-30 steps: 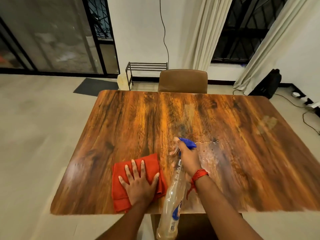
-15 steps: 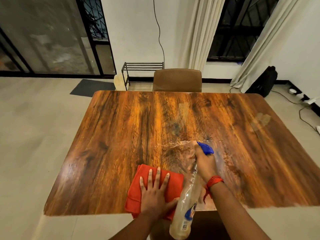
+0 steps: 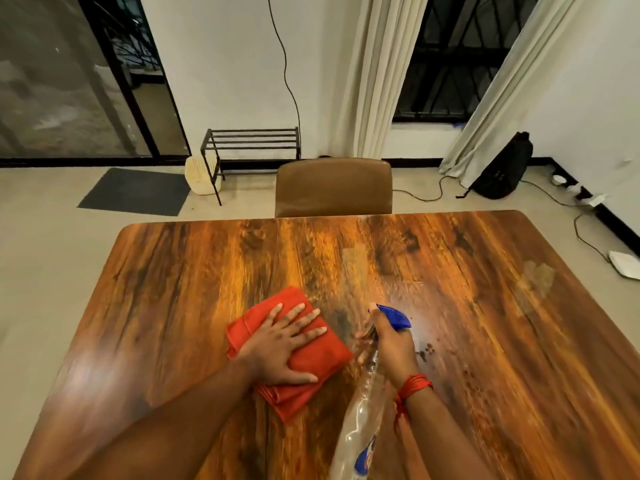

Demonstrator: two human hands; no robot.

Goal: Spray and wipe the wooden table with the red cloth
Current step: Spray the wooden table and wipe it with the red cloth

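A folded red cloth [image 3: 311, 372] lies on the wooden table [image 3: 180, 282], near its middle. My left hand [image 3: 282, 344] presses flat on the cloth with fingers spread. To its right, my right hand [image 3: 391, 344] grips the neck of a clear spray bottle [image 3: 362, 420] with a blue nozzle [image 3: 393, 317] pointing away from me over the table. A red thread band circles my right wrist. Wet droplets and a glossy sheen show on the wood just right of the nozzle.
A brown chair [image 3: 334, 187] is tucked in at the table's far edge. Behind it stand a black metal rack [image 3: 252, 147], a dark floor mat [image 3: 135, 192], curtains and a black backpack [image 3: 502, 168]. Cables and a white device [image 3: 625, 265] lie on the floor at right.
My left hand has slid the red cloth away from me, from the near edge toward the table's middle. My right hand with the bottle has stayed beside it, and the view has moved forward.
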